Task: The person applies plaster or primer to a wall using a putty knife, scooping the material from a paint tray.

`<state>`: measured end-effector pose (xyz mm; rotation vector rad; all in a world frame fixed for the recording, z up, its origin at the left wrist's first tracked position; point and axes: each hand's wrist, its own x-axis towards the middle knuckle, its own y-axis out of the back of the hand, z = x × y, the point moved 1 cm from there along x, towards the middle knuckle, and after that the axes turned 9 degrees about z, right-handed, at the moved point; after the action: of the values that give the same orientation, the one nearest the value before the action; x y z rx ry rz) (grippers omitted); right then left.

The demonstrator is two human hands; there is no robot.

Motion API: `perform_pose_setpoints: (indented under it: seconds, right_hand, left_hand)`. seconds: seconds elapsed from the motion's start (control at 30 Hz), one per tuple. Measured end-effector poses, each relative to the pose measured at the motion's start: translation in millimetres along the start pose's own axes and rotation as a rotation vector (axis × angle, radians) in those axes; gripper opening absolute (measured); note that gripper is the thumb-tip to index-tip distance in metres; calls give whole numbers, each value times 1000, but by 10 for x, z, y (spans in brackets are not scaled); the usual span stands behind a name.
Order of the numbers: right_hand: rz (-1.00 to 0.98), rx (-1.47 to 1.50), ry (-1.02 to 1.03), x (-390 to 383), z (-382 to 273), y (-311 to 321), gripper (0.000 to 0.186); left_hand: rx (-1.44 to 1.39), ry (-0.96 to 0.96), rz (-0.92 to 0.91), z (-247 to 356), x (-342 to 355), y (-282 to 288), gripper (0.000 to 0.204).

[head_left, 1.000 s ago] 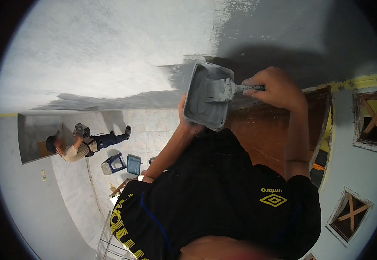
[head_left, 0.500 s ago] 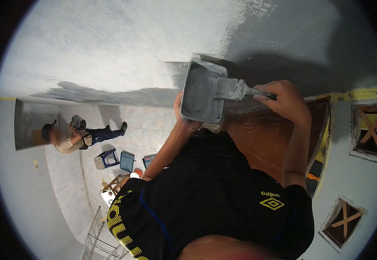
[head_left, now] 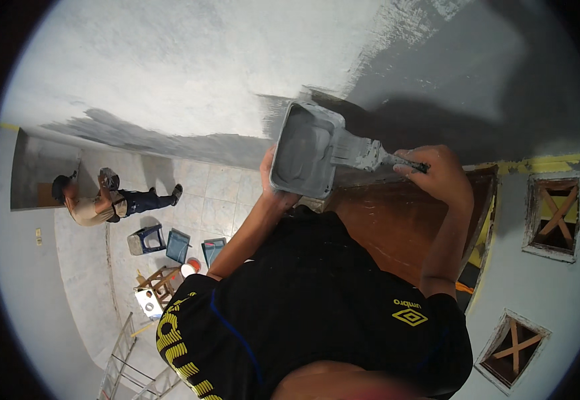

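Note:
My left hand (head_left: 271,181) grips a grey paint tray (head_left: 303,150) from below and holds it up, tilted, close to the wall. My right hand (head_left: 438,177) is closed around the handle of a wide flat paintbrush (head_left: 363,152). The brush's grey-coated bristles rest over the tray's right rim. Behind the tray the wall (head_left: 236,73) is pale grey on the left and darker, wet-looking grey on the right. My black shirt fills the lower middle of the picture.
Far below on a tiled floor, another person (head_left: 93,203) works at the wall. Near them stand a blue stool (head_left: 146,239), two paint trays (head_left: 178,244), a wooden stool (head_left: 160,281) and a metal ladder (head_left: 126,363). A brown door (head_left: 396,230) and boarded window openings (head_left: 558,210) lie to the right.
The tray has shifted slightly left and down. My right hand has dropped lower and to the right, with the brush still at the tray's rim. The person below has barely moved.

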<state>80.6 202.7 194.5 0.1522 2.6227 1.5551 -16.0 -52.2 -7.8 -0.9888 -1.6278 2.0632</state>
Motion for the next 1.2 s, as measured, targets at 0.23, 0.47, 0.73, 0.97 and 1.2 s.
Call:
perform_pose_setpoints:
  seconds: [0.23,0.47,0.73,0.97,1.2]
  right_hand:
    - [-24,8,9,-37,-11,16,30]
    - [2,9,-28,-69,41,4,31]
    - [115,121,-57,-155,268,-80,29]
    - [-35,311,-128,-11,311,-278,32]
    - [-280,401,-204,192,320,-676,41]
  left_hand:
    - [19,4,-14,13,-55,-12,56]
    - [19,-5,-50,52,-96,-68,54]
    - [28,-34,31,107,-77,-14,54]
    - [-56,-12,39,164,-102,-37,54]
    - [-28,-58,71,234,-77,198,55]
